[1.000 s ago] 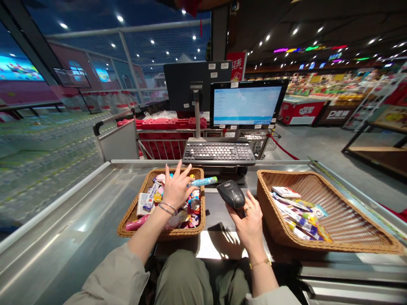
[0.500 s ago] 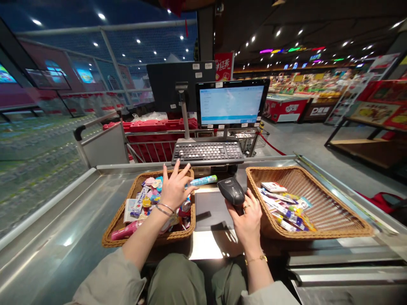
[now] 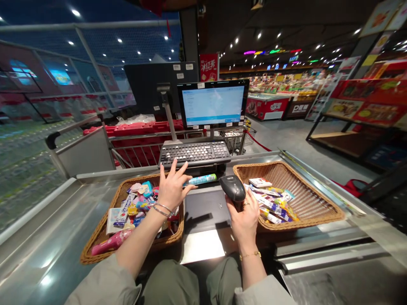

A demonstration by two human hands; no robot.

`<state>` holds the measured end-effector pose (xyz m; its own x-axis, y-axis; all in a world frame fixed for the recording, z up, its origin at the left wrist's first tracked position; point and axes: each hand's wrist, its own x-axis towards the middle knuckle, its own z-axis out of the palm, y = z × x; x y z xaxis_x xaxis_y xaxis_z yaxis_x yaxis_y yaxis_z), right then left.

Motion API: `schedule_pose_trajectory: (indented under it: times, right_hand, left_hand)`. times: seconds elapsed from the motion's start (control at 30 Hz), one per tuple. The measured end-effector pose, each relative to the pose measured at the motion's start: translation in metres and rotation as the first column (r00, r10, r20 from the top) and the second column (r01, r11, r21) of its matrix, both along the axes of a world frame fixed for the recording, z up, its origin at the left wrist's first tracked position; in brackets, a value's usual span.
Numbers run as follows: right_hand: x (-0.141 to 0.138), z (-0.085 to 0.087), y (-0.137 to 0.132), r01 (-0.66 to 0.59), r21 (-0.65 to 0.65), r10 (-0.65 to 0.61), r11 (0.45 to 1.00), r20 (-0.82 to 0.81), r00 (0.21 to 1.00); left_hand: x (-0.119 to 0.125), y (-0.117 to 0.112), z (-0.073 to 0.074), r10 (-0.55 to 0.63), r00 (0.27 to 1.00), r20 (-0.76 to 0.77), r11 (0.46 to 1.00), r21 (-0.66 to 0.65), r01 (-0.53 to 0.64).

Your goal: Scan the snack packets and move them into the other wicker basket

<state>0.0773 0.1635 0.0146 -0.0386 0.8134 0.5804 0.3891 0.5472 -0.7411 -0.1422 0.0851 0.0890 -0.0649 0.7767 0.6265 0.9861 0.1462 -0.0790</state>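
My left hand grips one end of a slim blue tube-shaped package, some of its fingers stretched out towards the keyboard. The tube's green-tipped end points right, with a barcode near it. In my right hand is a black barcode scanner, its head close to the tube's end but apart from it. Below my left hand stands a wicker basket of mixed sweets, partly hidden by my forearm. A pink bottle-shaped package lies in it. To the right, another wicker basket holds several wrapped sticks and a small white box.
A black keyboard sits at the back of the metal counter, below a lit monitor. A dark flat pad lies between the baskets. Beyond the counter are a metal cart and shop displays.
The view has swung slightly to the right, so counter and baskets appear shifted left. The scanner and the tube's end are a little closer together. Both hands keep their holds.
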Motion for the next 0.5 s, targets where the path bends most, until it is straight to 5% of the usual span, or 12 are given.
schedule_pose_trajectory:
  times: [0.5]
  right_hand:
    - [0.016, -0.008, 0.01, 0.265, 0.051, -0.267, 0.963, 0.021, 0.964]
  left_hand:
    - [0.028, 0.027, 0.009, -0.063, 0.998, 0.015, 0.998, -0.007, 0.063]
